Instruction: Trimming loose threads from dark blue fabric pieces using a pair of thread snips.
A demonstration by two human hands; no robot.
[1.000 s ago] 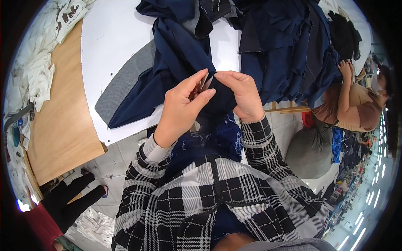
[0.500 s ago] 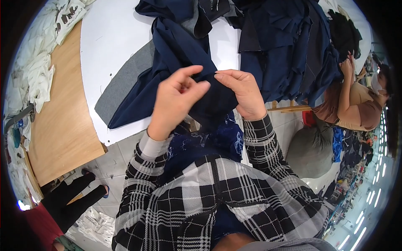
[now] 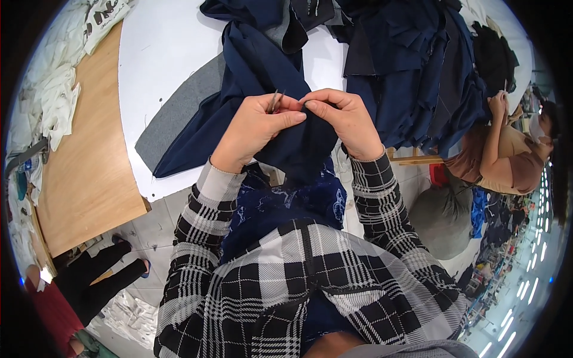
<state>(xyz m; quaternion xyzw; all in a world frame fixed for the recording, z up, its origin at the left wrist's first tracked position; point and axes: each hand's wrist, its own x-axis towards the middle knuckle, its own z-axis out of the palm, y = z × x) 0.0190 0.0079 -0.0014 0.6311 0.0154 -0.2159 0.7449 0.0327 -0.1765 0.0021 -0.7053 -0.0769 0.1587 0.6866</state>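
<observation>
Navy garment cloth (image 3: pixel 256 68) is draped from the table toward my lap, with its dark near part hanging under my hands. My right hand (image 3: pixel 351 119) pinches an edge of this cloth between thumb and fingertips. My left hand (image 3: pixel 250 128) is closed, its index finger and thumb reaching right up to the right fingertips. Two thin pointed metal blades, apparently of small thread snips (image 3: pixel 275 101), stick up from between the left fingers. The rest of that tool is hidden in the palm. Fingers cover the exact spot where the hands meet.
A white-covered table (image 3: pixel 143 77) lies ahead, with a brown wooden board (image 3: pixel 89 161) at left. Piled navy pieces (image 3: pixel 400 83) hang off its right side. A co-worker (image 3: pixel 513 149) sits at right; another person (image 3: pixel 59 310) stands lower left. A grey sack (image 3: pixel 441 221) is on the floor.
My left hand has moved right and its fingers have closed in against the right fingertips. The metal blades now show above it. My right hand keeps its pinch on the cloth.
</observation>
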